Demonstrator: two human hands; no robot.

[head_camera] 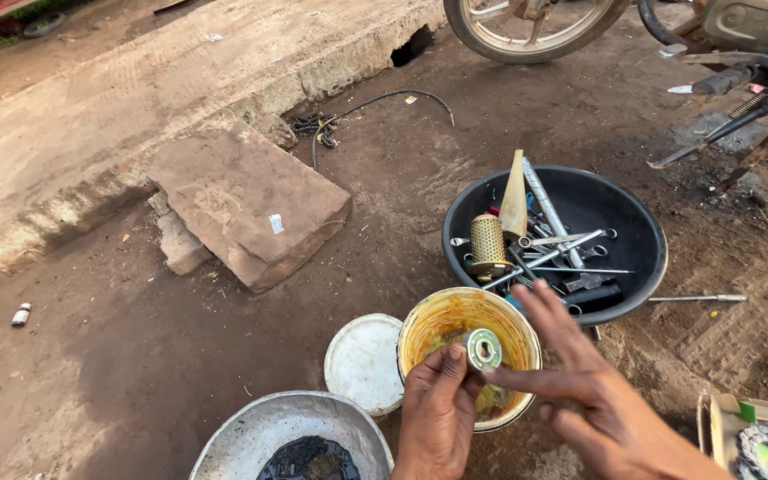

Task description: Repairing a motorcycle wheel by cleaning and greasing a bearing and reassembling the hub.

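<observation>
A head-worn camera looks down at bare dirt ground beside a motorcycle. Near the bottom centre, the person's left hand rises from six o'clock with its fingers closed round a small round metal bearing, pinching it by the rim so its flat face and centre hole turn upward. The right hand comes in from five o'clock, mostly open, fingers spread and straight; its forefinger tip touches the bearing's edge while the other fingers fan toward twelve o'clock, holding nothing. The bearing sits directly over a yellow-stained grease tub, so anything falling off it would seem to land inside the tub rather than on the soil

At nine o'clock from the tub, touching its side, lies a white lid, flat on the ground. At seven o'clock a grey metal bowl holding black oil is cut off by the bottom edge. At one o'clock stands a black tool basin filled with spanners, a perforated brass cylinder and a pale cone-shaped piece standing upright; the spread right fingertips reach close to its near rim. A loose rod lies on the dirt at three o'clock

Farther off, a flat stone slab rests at eleven o'clock against a concrete kerb, and a motorcycle wheel fills twelve o'clock. Open dirt stretches widest toward nine and ten o'clock; to the right, the basin and a cardboard box at four o'clock leave little room
</observation>
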